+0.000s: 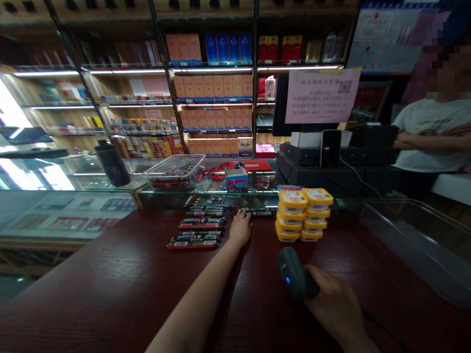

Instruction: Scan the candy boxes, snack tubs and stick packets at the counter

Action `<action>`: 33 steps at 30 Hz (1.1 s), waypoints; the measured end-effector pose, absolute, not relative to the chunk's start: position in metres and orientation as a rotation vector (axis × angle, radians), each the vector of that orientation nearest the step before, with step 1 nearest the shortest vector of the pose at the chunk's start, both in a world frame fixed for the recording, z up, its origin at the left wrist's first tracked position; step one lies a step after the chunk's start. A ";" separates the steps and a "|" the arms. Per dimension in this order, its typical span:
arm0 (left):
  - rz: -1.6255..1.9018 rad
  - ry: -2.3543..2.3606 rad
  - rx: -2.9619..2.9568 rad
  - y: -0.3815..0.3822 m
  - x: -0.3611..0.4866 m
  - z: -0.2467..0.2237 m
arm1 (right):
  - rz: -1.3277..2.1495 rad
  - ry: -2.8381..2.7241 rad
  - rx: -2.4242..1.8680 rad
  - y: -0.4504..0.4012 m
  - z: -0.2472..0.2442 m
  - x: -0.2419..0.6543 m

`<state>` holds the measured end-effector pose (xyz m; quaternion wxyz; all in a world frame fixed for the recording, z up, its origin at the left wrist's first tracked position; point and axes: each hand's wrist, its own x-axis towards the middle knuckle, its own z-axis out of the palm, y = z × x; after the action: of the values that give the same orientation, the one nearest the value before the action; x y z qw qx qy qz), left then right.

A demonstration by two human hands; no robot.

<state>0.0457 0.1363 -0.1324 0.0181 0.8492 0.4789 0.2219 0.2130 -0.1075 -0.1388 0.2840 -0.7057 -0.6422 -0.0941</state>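
Right hand: We see the right hand (333, 294) wrapped around the grip of a handheld barcode scanner (292, 274), in the foreground right of centre.
Barcode scanner: Dark housing, blue indicator lit; we note it raised in front of the tubs, head angled forward. A cable (384, 327) runs off behind the hand.
Left hand: We find the left hand (241, 230) extended forward, palm down, fingertips at the far edge of the wooden surface (110, 284). We cannot tell whether the fingers are closed on anything.
Slim dark sticks: We locate the main group of slim dark sticks (200, 226) just left of the left hand, laid crosswise in rows. A few more (263, 213) lie right of its fingertips.
Yellow-lidded tubs: We count two adjoining stacks of yellow-lidded tubs (292, 218) on the wooden surface, right of the left hand and beyond the barcode scanner.
Clear plastic bin: We see the clear plastic bin (412, 245) at the right edge.
Glass surface: Behind the wood, we identify a clear box (174, 171) with similar sticks inside, a blue-and-pink carton (236, 182) and a dark bottle (112, 164).
Bystander: We observe a person (430, 132) at far right, arms folded.
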 end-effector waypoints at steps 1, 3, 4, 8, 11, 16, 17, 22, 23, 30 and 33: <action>0.688 1.473 2.629 0.134 0.044 -0.131 | -0.252 -1.726 -1.881 -0.108 -0.139 0.214; 0.737 1.416 2.653 0.127 0.038 -0.126 | -0.266 -1.739 -1.880 -0.109 -0.140 0.214; 0.781 1.371 2.681 0.123 0.032 -0.122 | -0.274 -1.743 -1.884 -0.110 -0.141 0.214; 0.989 1.289 2.791 0.102 -0.012 -0.106 | -0.314 -1.734 -1.905 -0.113 -0.141 0.213; 1.084 1.490 2.780 0.089 -0.059 -0.099 | -0.365 -1.735 -1.922 -0.115 -0.142 0.212; 1.028 1.877 2.623 0.088 -0.117 -0.111 | -0.382 -1.742 -1.977 -0.116 -0.142 0.212; 0.992 1.914 2.592 0.091 -0.122 -0.115 | -0.375 -1.742 -1.989 -0.117 -0.142 0.212; 0.879 1.978 2.570 0.102 -0.122 -0.123 | -0.342 -1.712 -2.035 -0.118 -0.142 0.211; 0.877 1.992 2.585 0.102 -0.120 -0.122 | -0.333 -1.703 -2.034 -0.118 -0.142 0.212; 0.940 2.098 2.543 0.100 -0.120 -0.116 | -0.315 -1.668 -2.033 -0.118 -0.139 0.209; 1.012 2.063 2.574 0.098 -0.119 -0.115 | -0.306 -1.674 -2.023 -0.118 -0.137 0.206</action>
<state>-0.1186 0.0977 -0.1151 -0.1540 0.7371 0.5908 0.2898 0.2064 -0.1184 -0.1373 0.2465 -0.7416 -0.6137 -0.1122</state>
